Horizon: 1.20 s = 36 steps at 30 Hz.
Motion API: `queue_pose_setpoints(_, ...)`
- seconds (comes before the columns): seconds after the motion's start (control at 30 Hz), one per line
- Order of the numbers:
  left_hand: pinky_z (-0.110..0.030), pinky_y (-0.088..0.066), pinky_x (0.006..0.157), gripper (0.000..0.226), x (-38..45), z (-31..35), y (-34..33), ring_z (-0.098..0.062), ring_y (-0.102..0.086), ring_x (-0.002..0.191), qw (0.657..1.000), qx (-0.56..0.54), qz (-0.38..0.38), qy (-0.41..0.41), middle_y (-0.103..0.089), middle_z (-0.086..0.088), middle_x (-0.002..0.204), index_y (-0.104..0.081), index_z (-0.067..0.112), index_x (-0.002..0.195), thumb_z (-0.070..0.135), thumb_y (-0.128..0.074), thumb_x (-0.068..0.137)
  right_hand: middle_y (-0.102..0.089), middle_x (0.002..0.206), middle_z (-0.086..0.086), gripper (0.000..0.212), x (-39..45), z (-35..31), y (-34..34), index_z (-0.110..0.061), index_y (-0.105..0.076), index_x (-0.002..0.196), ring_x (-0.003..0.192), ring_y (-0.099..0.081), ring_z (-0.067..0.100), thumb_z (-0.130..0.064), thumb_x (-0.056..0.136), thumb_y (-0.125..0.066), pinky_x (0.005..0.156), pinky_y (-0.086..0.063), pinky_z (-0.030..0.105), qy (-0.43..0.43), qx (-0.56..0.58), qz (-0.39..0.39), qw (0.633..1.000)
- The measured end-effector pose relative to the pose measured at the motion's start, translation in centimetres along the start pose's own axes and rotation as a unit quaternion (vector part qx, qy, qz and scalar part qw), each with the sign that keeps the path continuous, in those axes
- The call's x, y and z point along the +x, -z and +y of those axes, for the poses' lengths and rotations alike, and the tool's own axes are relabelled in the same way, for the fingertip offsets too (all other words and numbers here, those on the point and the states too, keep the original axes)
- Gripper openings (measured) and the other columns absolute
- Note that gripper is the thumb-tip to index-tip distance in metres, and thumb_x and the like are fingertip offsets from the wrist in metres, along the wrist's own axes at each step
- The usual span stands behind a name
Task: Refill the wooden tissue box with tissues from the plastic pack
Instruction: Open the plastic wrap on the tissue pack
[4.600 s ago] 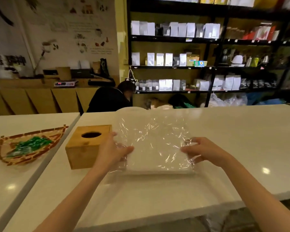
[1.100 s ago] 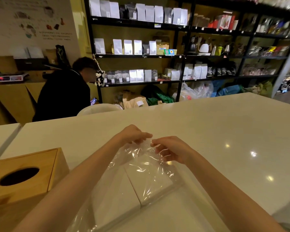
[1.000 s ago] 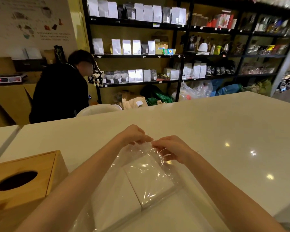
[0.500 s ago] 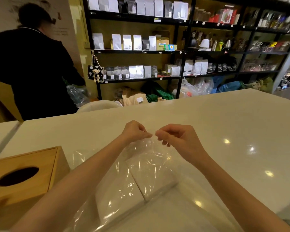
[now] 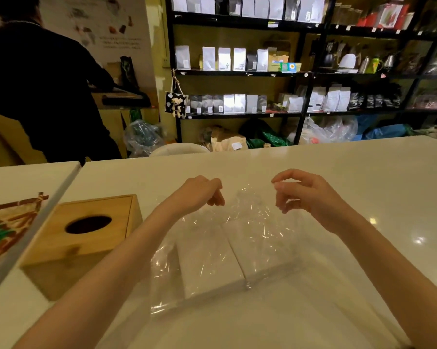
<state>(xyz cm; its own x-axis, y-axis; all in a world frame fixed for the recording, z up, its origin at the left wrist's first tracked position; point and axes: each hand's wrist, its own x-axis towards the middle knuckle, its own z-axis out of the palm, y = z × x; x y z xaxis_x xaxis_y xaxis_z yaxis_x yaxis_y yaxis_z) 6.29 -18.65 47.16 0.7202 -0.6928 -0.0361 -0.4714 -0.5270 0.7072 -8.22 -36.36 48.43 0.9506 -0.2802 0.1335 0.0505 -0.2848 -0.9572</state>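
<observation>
A clear plastic pack [image 5: 252, 222] lies on the white counter in front of me, with two stacks of white tissues [image 5: 212, 260] side by side inside it. My left hand [image 5: 202, 193] and my right hand [image 5: 304, 195] are at the pack's far end, a hand's width apart. Each pinches the film with its fingertips, and the film is stretched between them. The wooden tissue box [image 5: 86, 240], with a dark oval hole in its top, stands just left of the pack beside my left forearm.
A woven tray [image 5: 8, 222] sits on the neighbouring table [image 5: 23, 177] to the left, across a narrow gap. A person in black [image 5: 43, 91] stands behind the counter at the far left. Shelves of bags [image 5: 237, 59] fill the back wall.
My hands have drawn apart sideways, spreading the pack's far end. The person in black has stood up and turned toward the back counter.
</observation>
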Motion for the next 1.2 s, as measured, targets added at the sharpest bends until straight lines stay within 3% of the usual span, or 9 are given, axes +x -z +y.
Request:
queue_pose_setpoints(0.1,-0.023,-0.045,0.083,0.036,-2.1,-0.1,0.5,-0.019,-0.06,0.095,0.997,0.072,-0.009,-0.006,-0.066,-0.006,0.103,-0.068,0.004,0.101,0.014,-0.034,0.094,-0.064,0.06,0.009,0.018,1.0,-2.1,-0.1,-0.022,-0.071,0.079,0.056,-0.059,0.017,-0.034,0.084,-0.058,0.061,-0.048,0.024,-0.063,-0.129,-0.106,0.984)
queue_pose_setpoints(0.23,-0.025,-0.038,0.09,0.034,-3.4,-0.1,1.4,-0.021,-0.053,0.113,0.994,0.111,-0.016,-0.013,-0.062,-0.004,0.121,-0.066,0.012,0.106,0.015,-0.035,0.093,-0.06,0.057,0.004,0.064,4.4,-4.2,-1.0,-0.019,-0.075,0.09,0.055,-0.056,0.016,-0.072,0.075,-0.041,0.072,-0.051,0.029,-0.191,-0.326,-0.268,0.886)
queue_pose_setpoints(0.37,-0.032,-0.034,0.1,0.037,-3.7,-1.0,2.5,-0.024,-0.042,0.125,0.956,0.281,-0.08,0.02,-0.047,-0.006,0.137,-0.048,0.018,0.128,0.015,-0.039,0.093,-0.064,0.073,-0.001,0.031,7.1,-5.0,-4.3,-0.018,-0.073,0.092,0.073,-0.057,0.013,-0.044,0.082,-0.059,0.088,-0.047,0.033,-0.163,-0.475,-0.352,0.79)
queue_pose_setpoints(0.5,-0.036,-0.036,0.103,0.041,-2.9,-2.1,3.5,-0.026,-0.043,0.124,0.92,0.362,-0.13,0.076,-0.047,-0.007,0.137,-0.044,0.014,0.132,0.024,-0.042,0.092,-0.07,0.083,-0.003,0.024,7.9,-5.1,-7.8,-0.015,-0.07,0.096,0.079,-0.064,0.01,-0.032,0.079,-0.067,0.083,-0.049,0.03,-0.146,-0.501,-0.393,0.757)
queue_pose_setpoints(0.7,-0.035,-0.031,0.107,0.046,-1.3,-3.5,3.8,-0.024,-0.04,0.127,0.924,0.34,-0.14,0.107,-0.044,-0.006,0.141,-0.038,0.014,0.136,0.031,-0.041,0.093,-0.063,0.047,-0.003,0.023,8.2,-3.5,-10.9,-0.012,-0.066,0.083,0.042,-0.056,0.005,-0.034,0.081,-0.064,0.069,-0.051,0.025,-0.06,-0.451,-0.333,0.826)
queue_pose_setpoints(0.8,-0.028,-0.042,0.09,0.038,-1.1,-3.9,4.6,-0.017,-0.056,0.096,0.949,0.278,-0.13,0.072,-0.066,-0.002,0.101,-0.055,0.011,0.123,0.02,-0.053,0.087,-0.053,0.031,-0.007,0.009,7.7,-2.8,-10.6,-0.02,-0.064,0.074,0.031,-0.046,0.002,-0.025,0.081,-0.066,0.054,-0.044,0.019,0.004,-0.433,-0.297,0.851)
queue_pose_setpoints(0.97,-0.017,-0.044,0.065,0.027,-0.9,-4.5,4.7,-0.013,-0.06,0.071,0.969,0.233,-0.074,0.027,-0.067,0.0,0.071,-0.066,0.007,0.107,0.013,-0.062,0.081,-0.07,0.065,0.003,0.006,6.5,-2.0,-9.6,-0.015,-0.073,0.078,0.055,-0.06,0.005,-0.02,0.078,-0.068,0.065,-0.051,0.018,0.08,-0.376,-0.231,0.894)
queue_pose_setpoints(1.07,-0.018,-0.044,0.064,0.025,-0.8,-4.6,4.5,-0.014,-0.06,0.071,0.973,0.228,-0.033,0.011,-0.071,-0.008,0.08,-0.065,0.005,0.106,0.013,-0.062,0.083,-0.067,0.063,-0.007,0.006,5.5,-2.5,-9.2,-0.017,-0.074,0.076,0.057,-0.059,0.001,-0.019,0.079,-0.068,0.057,-0.045,0.006,0.111,-0.339,-0.198,0.913)
queue_pose_setpoints(1.2,-0.019,-0.043,0.068,0.026,-0.8,-4.5,4.5,-0.014,-0.058,0.075,0.976,0.218,0.009,-0.021,-0.073,-0.012,0.087,-0.065,0.005,0.106,0.012,-0.063,0.081,-0.069,0.064,-0.003,0.009,3.9,-3.5,-8.5,-0.023,-0.071,0.072,0.062,-0.061,0.007,-0.02,0.079,-0.069,0.056,-0.044,0.008,0.13,-0.322,-0.183,0.92)
